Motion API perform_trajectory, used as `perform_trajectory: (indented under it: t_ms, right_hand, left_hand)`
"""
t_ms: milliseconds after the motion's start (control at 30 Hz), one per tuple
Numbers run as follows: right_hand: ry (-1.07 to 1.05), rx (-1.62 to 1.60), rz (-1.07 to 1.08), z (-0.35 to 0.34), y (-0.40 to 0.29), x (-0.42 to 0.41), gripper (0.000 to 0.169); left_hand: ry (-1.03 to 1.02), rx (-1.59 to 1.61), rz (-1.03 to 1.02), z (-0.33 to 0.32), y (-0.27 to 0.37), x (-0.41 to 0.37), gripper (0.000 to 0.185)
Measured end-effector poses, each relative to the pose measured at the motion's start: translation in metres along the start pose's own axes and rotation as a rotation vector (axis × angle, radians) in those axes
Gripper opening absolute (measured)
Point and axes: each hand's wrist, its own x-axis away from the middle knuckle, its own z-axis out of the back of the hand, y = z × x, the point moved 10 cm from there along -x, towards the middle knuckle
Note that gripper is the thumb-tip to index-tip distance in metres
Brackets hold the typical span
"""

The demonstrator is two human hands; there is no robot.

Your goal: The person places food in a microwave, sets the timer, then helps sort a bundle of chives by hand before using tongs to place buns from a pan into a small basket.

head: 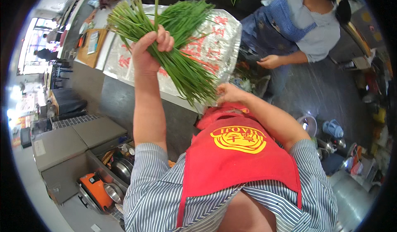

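Observation:
A thick bunch of garlic chives (183, 67) is gripped in my left hand (152, 45), raised above a table. Its pale cut stem ends point to the upper left, and the green leaf tips hang toward my right hand (229, 94). My right hand is beside those tips, close to my red apron (235, 166). Its fingers are bent, and whether they pinch any leaves is unclear. Beneath the bunch lies a white woven plastic sack (204, 56) with red printing, spread over the table. Behind my left hand, another pile of chives (189, 19) rests on the sack.
Across the table's right end stands a person in a blue apron (279, 24), one hand (269, 61) lowered. A wooden board (90, 50) is at the left. Steel bowls (114, 193) and an orange appliance (96, 188) lie at lower left; a blue container (332, 128) is at right.

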Motion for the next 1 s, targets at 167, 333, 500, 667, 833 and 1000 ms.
perform_trajectory:
  t_ms: [167, 333, 500, 667, 833, 1000]
  right_hand:
    - [-0.049, -0.124, 0.386, -0.01, -0.06, 0.0, 0.05]
    - [-0.175, -0.614, -0.114, -0.034, -0.043, 0.011, 0.026]
    - [-0.009, -1.068, -0.222, -0.017, -0.022, 0.0, 0.032]
    - [-0.088, -1.046, -0.185, -0.014, -0.081, 0.014, 0.032]
    - [-0.136, -0.934, -0.019, -0.009, -0.049, -0.007, 0.044]
    - [0.047, -0.979, 0.051, 0.015, -0.084, 0.014, 0.028]
  left_hand:
    - [0.18, 0.006, -0.024, 0.023, -0.005, -0.007, 0.012]
    - [0.186, 0.187, -0.202, 0.013, 0.028, 0.012, 0.014]
    - [0.186, 0.253, -0.242, 0.023, 0.031, 0.02, 0.014]
    - [0.19, 0.302, -0.28, 0.011, 0.036, 0.012, 0.022]
    - [0.204, 0.313, -0.305, 0.005, 0.045, 0.005, 0.024]
    - [0.291, 0.347, -0.332, 0.017, 0.048, 0.01, 0.018]
